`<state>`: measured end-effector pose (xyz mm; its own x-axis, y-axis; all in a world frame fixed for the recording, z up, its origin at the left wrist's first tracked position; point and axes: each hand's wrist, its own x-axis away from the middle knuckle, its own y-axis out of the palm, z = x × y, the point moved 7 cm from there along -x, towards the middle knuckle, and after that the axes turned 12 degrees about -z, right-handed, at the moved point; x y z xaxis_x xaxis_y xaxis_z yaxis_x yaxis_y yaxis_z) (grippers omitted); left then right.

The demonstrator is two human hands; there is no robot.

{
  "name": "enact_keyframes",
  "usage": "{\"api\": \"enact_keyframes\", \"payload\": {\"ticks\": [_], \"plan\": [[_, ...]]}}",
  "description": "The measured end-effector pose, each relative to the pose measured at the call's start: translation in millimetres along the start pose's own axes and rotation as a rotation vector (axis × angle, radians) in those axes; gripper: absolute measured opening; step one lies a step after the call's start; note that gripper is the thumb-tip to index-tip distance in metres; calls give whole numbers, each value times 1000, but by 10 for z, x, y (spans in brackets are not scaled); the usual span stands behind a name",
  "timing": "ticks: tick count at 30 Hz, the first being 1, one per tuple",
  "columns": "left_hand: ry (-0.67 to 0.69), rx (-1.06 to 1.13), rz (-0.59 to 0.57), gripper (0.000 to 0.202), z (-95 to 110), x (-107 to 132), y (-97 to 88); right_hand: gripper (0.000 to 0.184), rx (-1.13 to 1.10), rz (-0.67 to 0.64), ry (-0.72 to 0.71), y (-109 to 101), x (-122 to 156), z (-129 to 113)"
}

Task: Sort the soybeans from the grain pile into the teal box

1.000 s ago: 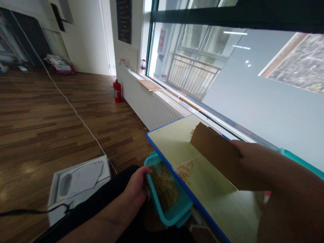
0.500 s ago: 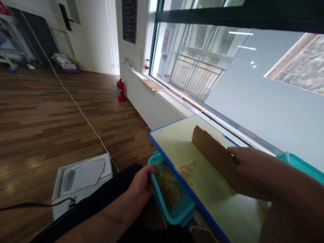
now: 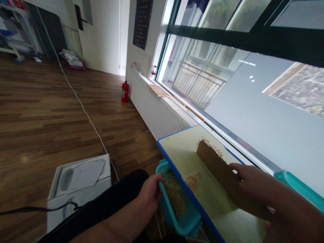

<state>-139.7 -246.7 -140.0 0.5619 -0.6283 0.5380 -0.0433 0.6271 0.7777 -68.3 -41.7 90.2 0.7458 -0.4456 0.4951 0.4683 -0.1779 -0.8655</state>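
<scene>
My left hand [image 3: 151, 189] is closed on the rim of a turquoise plastic basket [image 3: 169, 208], held just below the table's blue edge. Yellow kernels [image 3: 176, 195], perhaps corn or soybeans, lie inside it. My right hand [image 3: 249, 180] grips a brown cardboard strip [image 3: 215, 165], standing on its long edge across the pale yellow tabletop [image 3: 174, 145]. On the near side of the cardboard, a small patch of yellow kernels [image 3: 192, 180] lies by the table edge. Reddish-and-white kernels [image 3: 212, 147] are heaped along its far side, partly hidden by it.
Another turquoise container [image 3: 298, 189] stands at the right, behind my right arm. A radiator [image 3: 162, 114] and window run along the table's far side. On the wooden floor are a white box [image 3: 81, 182], a white cable [image 3: 86, 113] and a red fire extinguisher [image 3: 125, 91].
The camera view has shifted, so the scene sits lower and further right. Both hands keep their grips, and the cardboard still stands between the two groups of kernels.
</scene>
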Motion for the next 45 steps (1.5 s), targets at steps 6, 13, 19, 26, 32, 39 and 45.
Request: {"api": "enact_keyframes", "payload": {"ticks": [6, 13, 19, 26, 32, 39, 45], "plan": [[-7, -46, -21, 9, 10, 17, 5, 40, 127, 1, 89, 191, 30, -223], [-5, -54, -66, 11, 25, 37, -9, 42, 183, -43, 152, 306, 154, -570], [-4, -49, -56, 12, 66, 115, -8, 40, 182, -42, 140, 337, 261, -773], [31, -63, -63, 16, 123, 208, 31, 38, 158, -36, 118, 338, 352, -906], [54, -109, -78, 18, 137, 220, 29, 40, 139, -7, 85, 339, 438, -957], [34, -91, -78, 20, 137, 252, 40, 40, 111, -14, 58, 346, 572, -1068], [30, -72, -90, 21, 136, 258, 35, 28, 51, -40, 26, 335, 649, -1229]]}}
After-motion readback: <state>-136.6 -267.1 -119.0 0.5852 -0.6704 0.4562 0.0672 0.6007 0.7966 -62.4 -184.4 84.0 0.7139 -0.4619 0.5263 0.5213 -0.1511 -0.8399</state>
